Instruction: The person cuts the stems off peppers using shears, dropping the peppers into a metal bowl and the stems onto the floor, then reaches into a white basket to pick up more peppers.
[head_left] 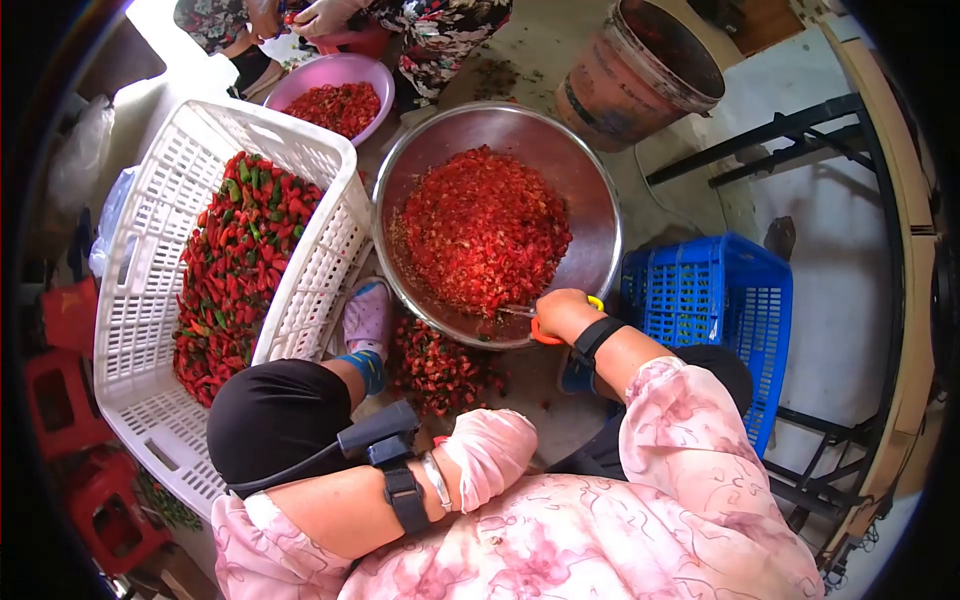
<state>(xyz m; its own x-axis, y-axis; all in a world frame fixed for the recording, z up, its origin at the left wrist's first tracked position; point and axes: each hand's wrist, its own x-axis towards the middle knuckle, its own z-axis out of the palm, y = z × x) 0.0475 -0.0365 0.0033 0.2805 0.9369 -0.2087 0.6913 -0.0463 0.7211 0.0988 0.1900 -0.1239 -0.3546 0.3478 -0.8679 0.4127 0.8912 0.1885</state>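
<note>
My right hand [565, 316] is closed round the orange and yellow handles of a pair of scissors [518, 310]. Their blades reach over the near rim of a large steel bowl [590, 210] into a heap of chopped red peppers [485, 230]. Close to my body, my left hand [490, 455] is covered in pale pink material, its fingers hidden from view. A small red bit shows beside that wrist. On the floor between my feet and below the bowl lies a pile of red pepper pieces [440, 370].
At left stands a white plastic crate [150, 260] of whole red and green peppers [245, 250]. Beyond it, another person's gloved hand [328, 15] is above a pink basin [375, 80]. A dirty bucket [620, 85], a blue crate [690, 290] and red stools [65, 400] stand around.
</note>
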